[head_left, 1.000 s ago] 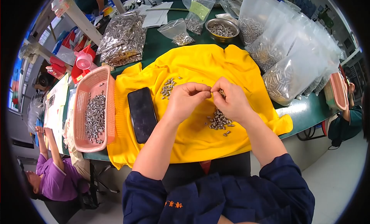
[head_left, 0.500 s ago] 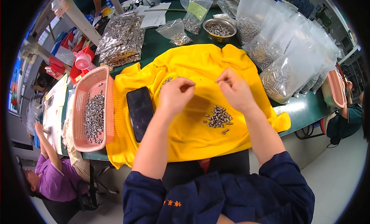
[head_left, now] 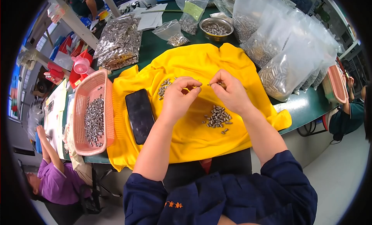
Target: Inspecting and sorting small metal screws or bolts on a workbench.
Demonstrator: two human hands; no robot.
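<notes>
Nearest are the navy sleeves [head_left: 145, 194], with bare forearms reaching over a yellow cloth [head_left: 186, 145] spread across the green table [head_left: 306, 110]. On the cloth, between the forearms, lies a loose pile of small metal cylinders [head_left: 218, 117], a few strays at its near edge. A black smartphone [head_left: 140, 116] lies left of the left forearm. Left of the cloth stands a pink perforated basket [head_left: 109, 118] with many similar metal pieces [head_left: 94, 118] inside.

Beyond the pile, the left hand [head_left: 181, 95] has its thumb and forefinger bent close together; whether they pinch anything I cannot tell. Just beside it, the right hand [head_left: 229, 92] grips a small brass-coloured piece [head_left: 222, 85] in curled fingers, its exact form hard to make out. Partly behind the left hand sits a smaller cluster of metal parts [head_left: 163, 90].

To the right stand large clear bags [head_left: 276, 78] of metal pieces. Farther back are a stack of filled bags [head_left: 119, 41], a small zip bag [head_left: 177, 40] and a round steel bowl [head_left: 217, 36] of parts.
</notes>
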